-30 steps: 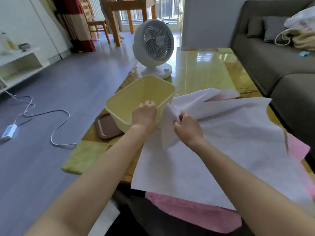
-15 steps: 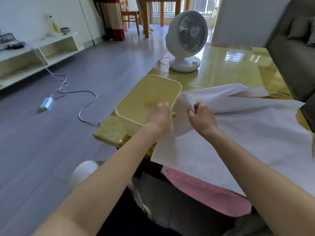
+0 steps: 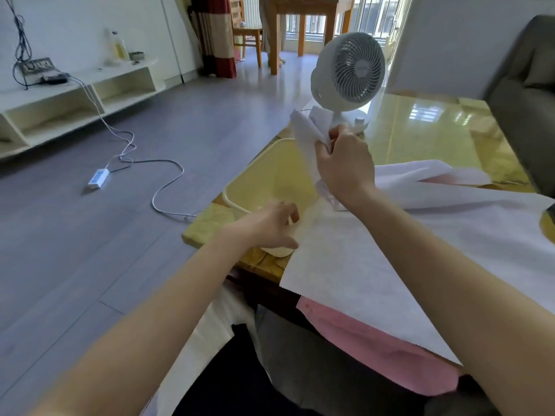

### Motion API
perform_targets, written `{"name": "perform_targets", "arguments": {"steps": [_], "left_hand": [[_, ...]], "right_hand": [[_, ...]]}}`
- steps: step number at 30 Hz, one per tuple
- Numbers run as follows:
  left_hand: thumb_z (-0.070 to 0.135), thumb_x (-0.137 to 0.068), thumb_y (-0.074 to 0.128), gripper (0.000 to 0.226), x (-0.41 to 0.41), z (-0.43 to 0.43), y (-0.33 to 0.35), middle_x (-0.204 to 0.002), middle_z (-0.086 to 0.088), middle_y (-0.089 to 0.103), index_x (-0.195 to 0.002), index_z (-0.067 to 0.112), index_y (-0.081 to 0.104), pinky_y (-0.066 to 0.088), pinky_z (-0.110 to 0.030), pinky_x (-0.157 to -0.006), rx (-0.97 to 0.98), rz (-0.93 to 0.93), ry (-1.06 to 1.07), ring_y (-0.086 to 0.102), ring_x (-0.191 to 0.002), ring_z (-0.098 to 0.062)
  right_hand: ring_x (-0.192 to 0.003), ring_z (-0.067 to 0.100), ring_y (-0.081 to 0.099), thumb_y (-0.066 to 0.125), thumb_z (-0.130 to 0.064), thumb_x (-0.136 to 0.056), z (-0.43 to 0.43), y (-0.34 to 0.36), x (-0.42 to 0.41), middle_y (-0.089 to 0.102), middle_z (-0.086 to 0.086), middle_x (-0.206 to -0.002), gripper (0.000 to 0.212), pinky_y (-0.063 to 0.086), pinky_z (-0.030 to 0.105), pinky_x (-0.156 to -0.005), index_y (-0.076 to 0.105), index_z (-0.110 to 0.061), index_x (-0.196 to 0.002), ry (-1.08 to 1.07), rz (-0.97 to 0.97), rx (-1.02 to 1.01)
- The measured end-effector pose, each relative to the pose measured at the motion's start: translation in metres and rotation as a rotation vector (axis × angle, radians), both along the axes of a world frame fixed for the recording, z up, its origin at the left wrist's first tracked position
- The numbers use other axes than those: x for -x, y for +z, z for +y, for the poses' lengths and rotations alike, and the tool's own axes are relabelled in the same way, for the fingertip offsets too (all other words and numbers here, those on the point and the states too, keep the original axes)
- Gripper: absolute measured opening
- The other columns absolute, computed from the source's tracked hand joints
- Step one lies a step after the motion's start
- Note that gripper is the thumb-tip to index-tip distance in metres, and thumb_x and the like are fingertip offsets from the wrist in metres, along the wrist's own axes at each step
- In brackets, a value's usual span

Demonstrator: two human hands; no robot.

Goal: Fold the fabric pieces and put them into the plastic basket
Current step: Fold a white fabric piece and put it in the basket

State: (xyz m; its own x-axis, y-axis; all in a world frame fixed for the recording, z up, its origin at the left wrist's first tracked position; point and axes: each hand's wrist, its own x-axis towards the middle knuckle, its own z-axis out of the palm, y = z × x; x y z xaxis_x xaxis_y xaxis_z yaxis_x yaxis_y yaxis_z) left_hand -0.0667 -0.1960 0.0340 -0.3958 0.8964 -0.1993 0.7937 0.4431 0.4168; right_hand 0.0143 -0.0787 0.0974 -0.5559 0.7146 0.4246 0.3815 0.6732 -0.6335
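My right hand (image 3: 342, 166) grips a folded white fabric piece (image 3: 307, 136) and holds it up above the yellow plastic basket (image 3: 264, 178). My left hand (image 3: 270, 225) rests at the basket's near rim, fingers loosely curled; whether they hold the rim I cannot tell. A large white fabric sheet (image 3: 390, 265) lies spread on the table, with a pink fabric piece (image 3: 375, 355) under it hanging over the near edge. More white fabric (image 3: 426, 172) lies bunched behind my right wrist.
A white desk fan (image 3: 348, 76) stands on the glossy yellow table (image 3: 420, 130) just behind the basket. A grey sofa (image 3: 528, 100) borders the table on the right. A power strip with cable (image 3: 99, 178) lies on the grey floor at left.
My right hand lifted the folded white piece up off the sheet to above the basket. My left hand let go of the fabric and dropped to the basket's near rim.
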Motion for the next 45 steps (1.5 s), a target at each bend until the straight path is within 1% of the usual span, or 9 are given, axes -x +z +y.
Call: {"name": "perform_targets", "arguments": {"steps": [5, 13, 19, 22, 25, 30, 36, 39, 45], "left_hand": [[0.005, -0.081, 0.064, 0.024, 0.005, -0.003, -0.007, -0.078, 0.009, 0.039, -0.086, 0.015, 0.043, 0.031, -0.016, -0.059, -0.236, 0.050, 0.071, 0.042, -0.080, -0.016], [0.008, -0.075, 0.062, 0.022, 0.001, -0.008, -0.032, -0.092, 0.001, 0.063, -0.096, 0.012, 0.062, 0.029, -0.026, -0.076, -0.536, 0.405, -0.006, 0.057, -0.092, -0.023], [0.003, -0.078, 0.065, 0.026, 0.009, -0.018, -0.040, -0.092, -0.004, 0.061, -0.103, 0.008, 0.064, 0.045, -0.036, -0.074, -0.580, 0.468, -0.072, 0.060, -0.083, -0.027], [0.000, -0.077, 0.067, 0.022, 0.008, -0.014, -0.041, -0.091, -0.005, 0.062, -0.098, 0.007, 0.066, 0.046, -0.035, -0.074, -0.618, 0.471, -0.073, 0.061, -0.082, -0.028], [-0.004, -0.072, 0.071, 0.031, 0.003, -0.006, -0.040, -0.089, -0.007, 0.063, -0.100, 0.007, 0.067, 0.039, -0.026, -0.073, -0.642, 0.469, -0.070, 0.061, -0.076, -0.027], [-0.004, -0.078, 0.066, 0.020, 0.001, 0.004, -0.039, -0.085, -0.007, 0.063, -0.093, 0.008, 0.069, 0.049, -0.036, -0.065, -0.648, 0.427, 0.019, 0.057, -0.071, -0.031], [-0.012, -0.061, 0.074, 0.025, -0.001, 0.028, -0.038, -0.075, -0.008, 0.062, -0.077, 0.006, 0.067, 0.047, -0.031, -0.060, -0.623, 0.506, 0.110, 0.060, -0.069, -0.030], [-0.005, -0.050, 0.078, 0.040, -0.007, 0.041, -0.037, -0.081, -0.006, 0.062, -0.084, 0.011, 0.067, 0.048, -0.029, -0.064, -0.509, 0.735, 0.181, 0.061, -0.074, -0.025], [0.002, -0.059, 0.071, 0.038, -0.048, 0.056, -0.063, -0.087, -0.008, 0.056, -0.094, 0.012, 0.060, 0.045, -0.032, -0.063, -0.571, 0.683, 0.053, 0.055, -0.075, -0.025]], "right_hand": [[-0.081, 0.023, 0.056, 0.047, -0.024, -0.095, -0.018, -0.003, 0.023, 0.061, 0.006, -0.090, 0.021, 0.045, 0.033, -0.071, 0.051, -0.007, -0.106, 0.080, 0.066, -0.010], [-0.084, 0.033, 0.063, 0.050, -0.024, -0.091, -0.009, -0.032, 0.035, 0.061, 0.011, -0.087, 0.024, 0.054, 0.049, -0.074, 0.058, -0.002, -0.095, 0.076, -0.116, 0.191], [-0.085, 0.031, 0.066, 0.045, -0.025, -0.095, -0.003, -0.048, 0.042, 0.067, 0.016, -0.092, 0.032, 0.054, 0.040, -0.069, 0.063, 0.000, -0.087, 0.083, -0.277, 0.323], [-0.086, 0.027, 0.064, 0.047, -0.022, -0.094, -0.005, -0.052, 0.046, 0.064, 0.012, -0.085, 0.027, 0.042, 0.031, -0.059, 0.059, -0.006, -0.076, 0.133, -0.334, 0.336], [-0.098, 0.026, 0.059, 0.051, -0.018, -0.091, -0.004, -0.051, 0.045, 0.064, 0.009, -0.101, 0.023, 0.041, 0.031, -0.071, 0.062, -0.003, -0.104, 0.125, -0.469, 0.223], [-0.115, 0.028, 0.050, 0.050, -0.009, -0.083, 0.017, -0.059, 0.035, 0.061, 0.008, -0.117, 0.034, 0.046, 0.041, -0.096, 0.059, -0.012, -0.116, 0.076, -0.490, 0.077], [-0.103, 0.026, 0.057, 0.046, -0.009, -0.092, 0.020, -0.069, -0.002, 0.058, 0.008, -0.116, 0.026, 0.046, 0.033, -0.085, 0.056, -0.006, -0.116, 0.062, -0.176, 0.132], [-0.103, 0.024, 0.057, 0.045, -0.008, -0.093, 0.021, -0.088, -0.036, 0.057, 0.006, -0.117, 0.026, 0.047, 0.035, -0.084, 0.054, -0.008, -0.117, 0.043, -0.235, 0.121], [-0.113, 0.024, 0.052, 0.046, -0.010, -0.094, 0.027, -0.142, -0.098, 0.053, 0.009, -0.125, 0.031, 0.043, 0.034, -0.091, 0.051, -0.009, -0.124, -0.034, -0.464, 0.199]]}}
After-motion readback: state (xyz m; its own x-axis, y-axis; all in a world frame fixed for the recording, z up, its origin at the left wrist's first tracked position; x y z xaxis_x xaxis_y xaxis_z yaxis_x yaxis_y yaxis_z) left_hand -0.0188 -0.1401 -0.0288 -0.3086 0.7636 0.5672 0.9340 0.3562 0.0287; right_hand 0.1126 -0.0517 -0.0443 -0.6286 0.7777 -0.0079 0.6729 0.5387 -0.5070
